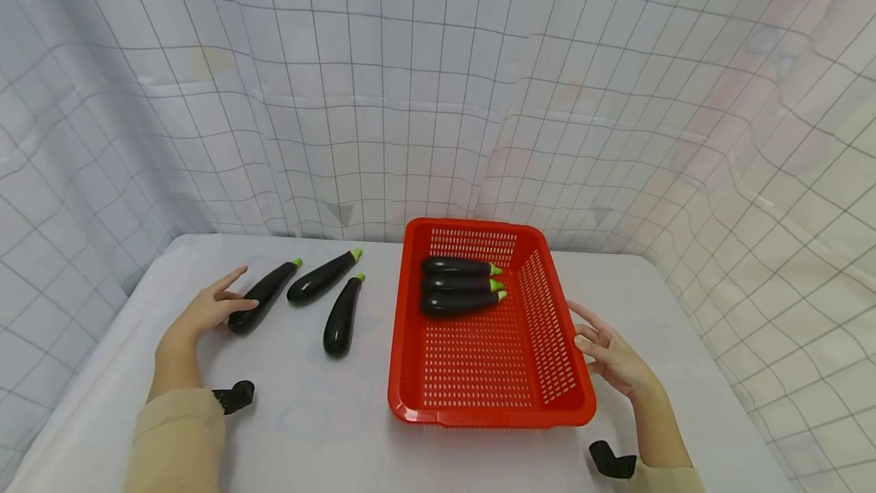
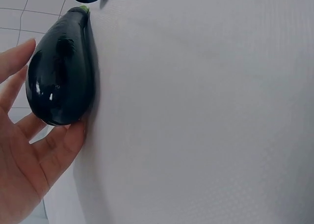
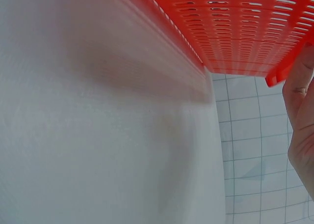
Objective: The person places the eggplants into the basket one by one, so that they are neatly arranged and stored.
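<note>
My left hand is at the fat end of an eggplant lying on the left side of the table, its fingers spread around it. In the left wrist view, one fingertip overlaps the upper side of this eggplant, with other fingers bent close by its rounded base. My right hand touches the right rim of a red plastic basket, fingers loosely extended along the outside. Fingers show beside the rim in the right wrist view. Three eggplants lie side by side in the far part of the basket.
Two more eggplants lie between my left hand and the basket: one angled at the back, one nearer the front. White cloth covers the table. A grid-patterned curtain hangs behind and along both sides.
</note>
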Motion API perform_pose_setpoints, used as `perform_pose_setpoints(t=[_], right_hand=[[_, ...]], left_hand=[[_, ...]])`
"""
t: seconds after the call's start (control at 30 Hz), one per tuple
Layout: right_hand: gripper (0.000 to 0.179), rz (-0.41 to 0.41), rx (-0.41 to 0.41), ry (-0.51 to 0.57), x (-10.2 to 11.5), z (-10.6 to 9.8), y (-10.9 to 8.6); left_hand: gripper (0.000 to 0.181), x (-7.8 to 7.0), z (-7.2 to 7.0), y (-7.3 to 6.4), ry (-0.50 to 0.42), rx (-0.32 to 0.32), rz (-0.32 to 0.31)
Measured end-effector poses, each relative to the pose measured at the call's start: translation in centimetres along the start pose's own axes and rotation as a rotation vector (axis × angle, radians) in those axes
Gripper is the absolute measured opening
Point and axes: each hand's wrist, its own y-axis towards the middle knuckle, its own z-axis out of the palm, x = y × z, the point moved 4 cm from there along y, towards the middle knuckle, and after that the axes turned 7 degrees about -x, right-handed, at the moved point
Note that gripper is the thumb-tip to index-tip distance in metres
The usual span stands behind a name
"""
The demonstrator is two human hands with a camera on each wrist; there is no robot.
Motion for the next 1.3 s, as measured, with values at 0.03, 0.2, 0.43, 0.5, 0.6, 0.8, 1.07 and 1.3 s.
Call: perform_pose_setpoints(t=[0.03, 0.2, 0.43, 0.5, 0.6, 0.8, 1.07, 1.3], right_hand=[[0.059, 0.003, -0.004, 0.004, 0.0, 0.0, 0.0], [0.059, -0.007, 0.012, 0.012, 0.0, 0.1, 0.0], [0.059, -0.003, 0.010, 0.014, 0.1, 0.2, 0.0], [0.059, 0.001, 0.003, 0.011, 0.2, 0.3, 0.0], [0.059, 0.002, 0.002, 0.010, 0.2, 0.2, -0.1], [0.060, -0.009, 0.014, 0.019, 0.1, 0.2, 0.0], [0.060, -0.004, 0.004, 0.014, 0.2, 0.3, -0.1], [0.060, -0.010, 0.012, 0.009, 0.1, 0.2, 0.0]], left_hand=[[0.084, 0.0, 0.0, 0.0, -0.005, 0.007, -0.001], [0.083, 0.1, 0.1, -0.2, -0.003, 0.041, 0.006], [0.077, 0.0, 0.4, -0.5, -0.027, 0.085, 0.003], [0.075, 0.0, 0.5, -0.6, -0.045, 0.089, -0.003], [0.073, 0.1, 0.7, -0.8, -0.096, 0.079, -0.011], [0.069, 0.1, 0.9, -1.3, -0.220, 0.057, 0.016], [0.061, -0.9, 1.2, -1.5, -0.322, 0.038, 0.108], [0.060, -2.9, 1.3, -1.4, -0.347, 0.014, 0.160]])
